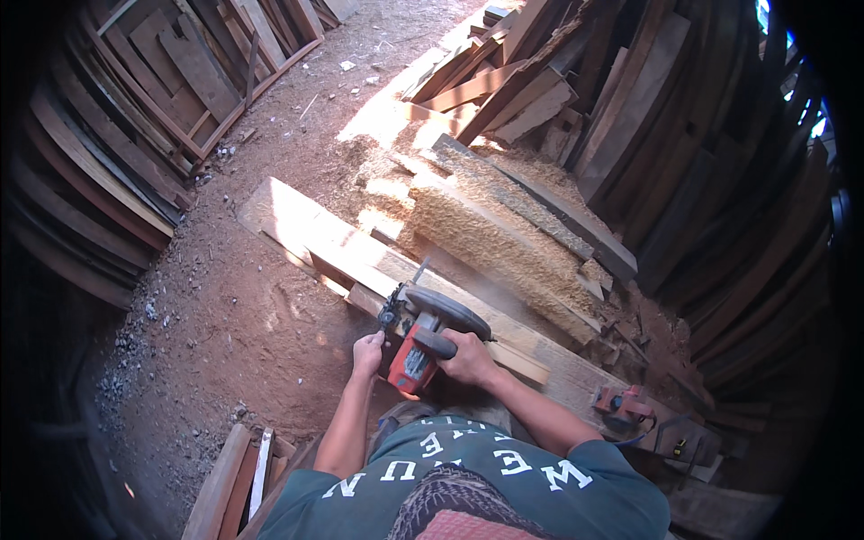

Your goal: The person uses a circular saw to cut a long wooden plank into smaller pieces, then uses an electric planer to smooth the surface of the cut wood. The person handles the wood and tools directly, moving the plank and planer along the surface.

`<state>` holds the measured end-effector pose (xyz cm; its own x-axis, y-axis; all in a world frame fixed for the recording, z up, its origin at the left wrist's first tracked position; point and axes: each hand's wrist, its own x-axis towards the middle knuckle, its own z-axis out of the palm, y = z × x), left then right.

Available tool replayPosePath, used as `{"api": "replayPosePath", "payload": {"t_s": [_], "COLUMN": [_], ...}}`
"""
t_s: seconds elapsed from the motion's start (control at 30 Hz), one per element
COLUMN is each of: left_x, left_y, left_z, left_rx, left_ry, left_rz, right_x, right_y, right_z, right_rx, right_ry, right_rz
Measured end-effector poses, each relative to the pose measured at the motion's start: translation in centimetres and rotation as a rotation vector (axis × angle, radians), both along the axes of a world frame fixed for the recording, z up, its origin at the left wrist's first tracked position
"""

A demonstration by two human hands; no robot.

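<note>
A red and black circular saw [417, 346] rests over a long pale plank [360, 243] in front of me. My right hand [469, 360] is wrapped round its dark rear handle. Lower on the left, my left hand [367, 355] is closed at the saw's left side, against a black fitting near its base. Its fingertips are partly hidden there. A dark round guard covers most of the blade. Under the saw lies a narrower wood strip [513, 362], its end showing to the right of my right hand.
Sawdust coats stacked boards [504, 238] beyond the plank. A second red power tool [623, 405] with a blue cord sits at the right. Boards lean along the left [117, 153] and right [630, 108]. Offcuts [236, 486] lie near my left side on reddish dirt ground [243, 333].
</note>
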<state>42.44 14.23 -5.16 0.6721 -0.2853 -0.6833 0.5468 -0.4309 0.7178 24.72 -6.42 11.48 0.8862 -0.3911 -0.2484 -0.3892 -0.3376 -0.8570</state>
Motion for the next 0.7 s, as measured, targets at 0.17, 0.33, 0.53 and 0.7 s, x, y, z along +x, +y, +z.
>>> {"api": "replayPosePath", "payload": {"t_s": [0.17, 0.33, 0.53, 0.7], "left_x": [1.6, 3.0, 4.8, 6.4], "left_y": [0.5, 0.3, 0.8, 1.2], "left_z": [-0.8, 1.2, 0.6, 2.4], "left_rx": [-0.003, -0.05, -0.071, 0.004], "left_ry": [-0.036, 0.011, -0.075, -0.044], "left_rz": [-0.022, -0.001, 0.057, 0.018], "right_x": [1.6, 3.3, 5.4, 6.7], "right_y": [0.3, 0.8, 1.3, 1.7], "right_z": [-0.1, 0.1, -0.3, -0.8], "right_rx": [-0.014, -0.025, -0.004, 0.028], "right_ry": [-0.012, -0.007, -0.057, -0.05], "right_rz": [0.004, -0.011, -0.003, -0.009]}}
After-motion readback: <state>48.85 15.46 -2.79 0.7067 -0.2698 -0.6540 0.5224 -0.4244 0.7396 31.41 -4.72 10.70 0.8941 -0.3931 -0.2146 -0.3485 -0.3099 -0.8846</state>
